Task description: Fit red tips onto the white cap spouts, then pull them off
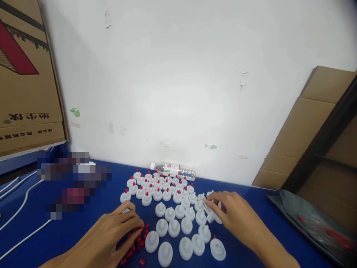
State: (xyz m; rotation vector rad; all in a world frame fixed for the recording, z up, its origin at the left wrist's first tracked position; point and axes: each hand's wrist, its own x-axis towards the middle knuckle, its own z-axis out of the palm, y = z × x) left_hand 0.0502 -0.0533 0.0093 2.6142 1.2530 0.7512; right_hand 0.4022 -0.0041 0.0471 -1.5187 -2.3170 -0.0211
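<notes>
My left hand is over a small pile of red caps, its thumb and fingertips pinched together on a red cap at the pile's upper edge. At the right side of the group, my right hand has its thumb and fingers closed on a white nozzle lid, which its fingers partly hide. Round white lids without red tips stand nozzle up between my hands. Behind them are several rows of white lids with red caps on their nozzles. One red-tipped lid lies tilted at the front right.
A clear plastic bottle lies against the white wall behind the lids. Everything rests on a blue table. Cardboard boxes rise at left, with white cables below. At right are cardboard and a dark plastic bag.
</notes>
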